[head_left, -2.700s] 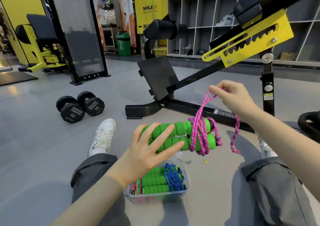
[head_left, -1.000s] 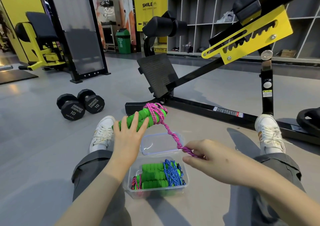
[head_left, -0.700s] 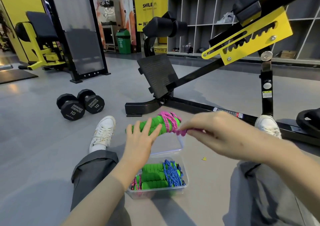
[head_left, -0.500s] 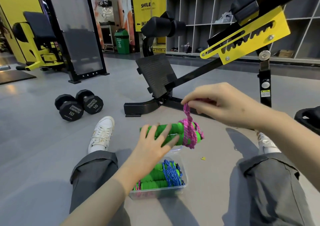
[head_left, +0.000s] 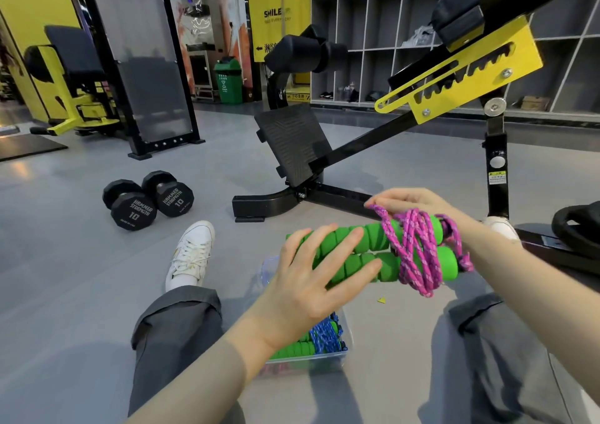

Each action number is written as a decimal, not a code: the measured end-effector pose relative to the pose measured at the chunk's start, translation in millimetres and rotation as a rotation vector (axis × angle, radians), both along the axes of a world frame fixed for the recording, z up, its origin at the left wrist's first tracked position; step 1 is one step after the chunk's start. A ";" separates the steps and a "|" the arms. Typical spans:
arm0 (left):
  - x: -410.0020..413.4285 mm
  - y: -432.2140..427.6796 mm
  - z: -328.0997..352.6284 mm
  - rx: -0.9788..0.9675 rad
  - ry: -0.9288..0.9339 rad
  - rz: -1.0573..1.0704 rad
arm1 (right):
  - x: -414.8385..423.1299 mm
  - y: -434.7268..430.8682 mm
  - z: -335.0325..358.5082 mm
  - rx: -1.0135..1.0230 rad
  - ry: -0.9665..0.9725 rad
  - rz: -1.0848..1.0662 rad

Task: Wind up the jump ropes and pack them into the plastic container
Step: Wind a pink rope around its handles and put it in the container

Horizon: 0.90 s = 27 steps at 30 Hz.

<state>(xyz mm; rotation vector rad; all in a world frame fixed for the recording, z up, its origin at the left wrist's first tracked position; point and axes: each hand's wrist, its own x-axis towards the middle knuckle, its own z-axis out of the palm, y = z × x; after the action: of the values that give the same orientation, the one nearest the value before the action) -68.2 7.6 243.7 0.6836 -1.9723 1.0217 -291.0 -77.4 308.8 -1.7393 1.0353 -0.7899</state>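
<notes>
Handles first: my left hand (head_left: 311,280) holds the two green foam handles (head_left: 357,251) side by side in the air. Its fingers are spread across their near side, and my thumb is hidden behind them. The pink rope (head_left: 418,251) is wound in several loops around the three o'clock end of both handles, and a short tail hangs off at four o'clock. My right hand (head_left: 418,201) sits at twelve o'clock of that winding, behind the handles, and its fingertips pinch a strand of the pink rope where it comes off the coil at eleven o'clock.

At six o'clock of the bundle, on the floor between my legs, stands the clear plastic container (head_left: 345,355), partly hidden by my left wrist. Inside it lies another pair of green handles (head_left: 292,347) wrapped in blue rope (head_left: 324,336), and something pink shows through the wall beneath them, too blurred to name.

A small yellow scrap (head_left: 382,300) lies on the grey floor just at three o'clock of the container. My white shoe (head_left: 191,254) points toward ten o'clock, and further out that way two black hex dumbbells (head_left: 147,198) lie touching. The black bench frame (head_left: 292,193) crosses the floor at twelve o'clock.
</notes>
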 end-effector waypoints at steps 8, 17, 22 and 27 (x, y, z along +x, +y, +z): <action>8.2 -14.6 5.2 0.055 0.122 0.136 | 37.3 46.0 -63.0 0.208 -0.481 -0.043; 20.4 -32.5 -6.2 0.101 0.135 0.320 | 58.9 73.5 -72.4 -0.110 -0.214 -0.230; 32.3 -36.0 -11.4 0.081 0.068 0.360 | 58.7 83.6 -67.7 -0.458 -0.181 -0.376; 35.5 -36.0 -15.5 0.074 0.024 0.356 | 61.3 93.5 -56.5 -0.243 -0.410 -0.243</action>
<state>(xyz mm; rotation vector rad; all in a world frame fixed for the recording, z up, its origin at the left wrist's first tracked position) -32.7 -28.3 228.1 1.1113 -1.9152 1.1451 -229.8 16.1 252.4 -1.5691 0.9022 -1.4106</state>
